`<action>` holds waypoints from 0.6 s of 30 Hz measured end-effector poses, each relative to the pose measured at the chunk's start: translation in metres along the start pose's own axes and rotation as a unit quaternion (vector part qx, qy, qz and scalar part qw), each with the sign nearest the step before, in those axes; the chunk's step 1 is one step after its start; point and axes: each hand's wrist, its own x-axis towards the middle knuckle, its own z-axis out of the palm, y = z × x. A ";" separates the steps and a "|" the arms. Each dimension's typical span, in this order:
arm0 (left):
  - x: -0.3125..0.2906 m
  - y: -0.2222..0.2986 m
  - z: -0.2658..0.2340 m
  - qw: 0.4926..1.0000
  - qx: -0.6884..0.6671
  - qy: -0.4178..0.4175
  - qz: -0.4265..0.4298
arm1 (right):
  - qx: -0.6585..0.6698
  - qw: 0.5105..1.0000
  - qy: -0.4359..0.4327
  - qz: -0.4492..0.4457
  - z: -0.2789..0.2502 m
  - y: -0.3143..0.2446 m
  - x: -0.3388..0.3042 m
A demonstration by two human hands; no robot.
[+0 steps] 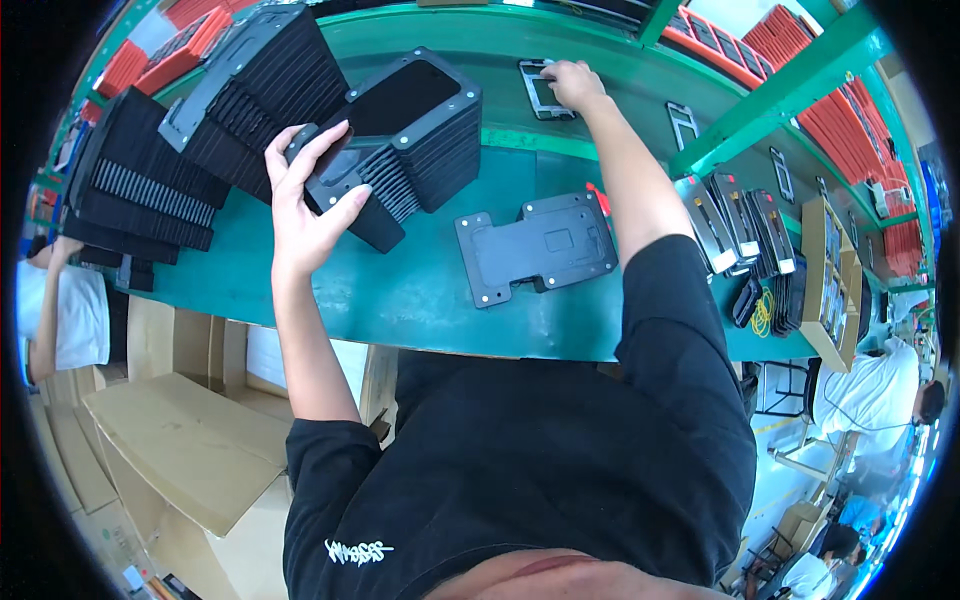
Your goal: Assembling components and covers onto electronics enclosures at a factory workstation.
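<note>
My left hand curves its fingers and thumb around the left end of the top tray in a stack of black trays. A dark flat panel lies in that top tray. Stretched out to the far side, my right hand has its fingers closed on the edge of a thin rectangular frame on the green belt; its fingertips are partly hidden. A single black tray lies flat on the green table between my arms, with a bit of red at its right edge.
More black tray stacks stand at the left. Similar frames lie farther along the belt. A green post slants up at right, near black devices and a cardboard box. An open carton sits below left. Other people are nearby.
</note>
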 end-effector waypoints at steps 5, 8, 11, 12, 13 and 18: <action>-0.006 0.004 -0.004 1.000 -0.010 0.008 -0.016 | -0.099 0.991 -0.093 -0.018 -0.018 0.000 0.004; -0.001 -0.002 -0.001 1.000 0.005 -0.013 0.006 | -0.180 0.978 -0.038 -0.099 -0.032 0.028 -0.009; -0.001 -0.006 0.004 0.999 -0.005 0.032 0.035 | -0.144 0.980 -0.123 0.059 -0.066 0.036 -0.038; -0.002 -0.006 0.009 0.997 -0.013 0.054 0.050 | -0.063 0.991 -0.082 0.087 -0.078 0.047 -0.057; -0.005 -0.001 0.019 0.997 -0.017 0.049 0.049 | 0.020 0.993 -0.037 0.112 -0.091 0.049 -0.075; -0.125 -0.015 0.065 0.909 -0.217 0.353 -0.037 | 0.158 0.981 -0.036 0.105 -0.165 -0.081 -0.206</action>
